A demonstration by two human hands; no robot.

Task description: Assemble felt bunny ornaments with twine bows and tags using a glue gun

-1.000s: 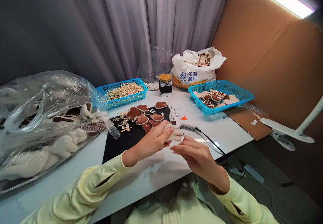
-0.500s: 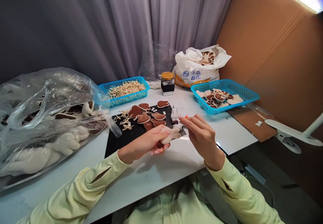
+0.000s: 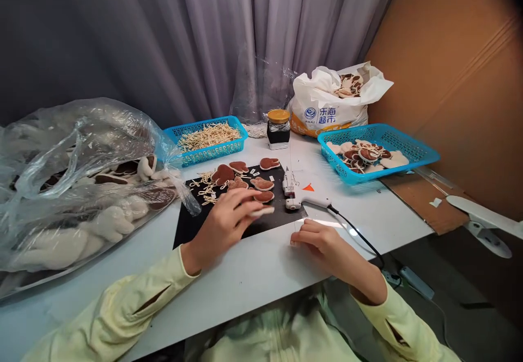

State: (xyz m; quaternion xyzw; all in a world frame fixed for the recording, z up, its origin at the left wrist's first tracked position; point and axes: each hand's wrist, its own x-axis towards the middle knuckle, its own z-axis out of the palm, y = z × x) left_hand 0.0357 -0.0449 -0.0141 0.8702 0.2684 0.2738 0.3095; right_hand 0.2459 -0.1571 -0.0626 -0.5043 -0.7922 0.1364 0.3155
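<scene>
Clock positions read from the left hand, 12 pointing away from the wearer. Left hand (image 3: 223, 221): above the black mat (image 3: 190, 226), thumb and fingers nearly closed on a small cream piece (image 3: 262, 211), which sits at 3 o'clock, partly covered by the fingertips. Right hand (image 3: 321, 242): at 3 o'clock, low over the white table (image 3: 241, 291), fingers curled in; cannot tell whether anything is in them. White glue gun (image 3: 314, 202): 2 o'clock, beyond the right hand. Brown-faced plush pieces (image 3: 223, 175): about 12, on the mat. Clear plastic bag (image 3: 85, 158): 10 o'clock.
</scene>
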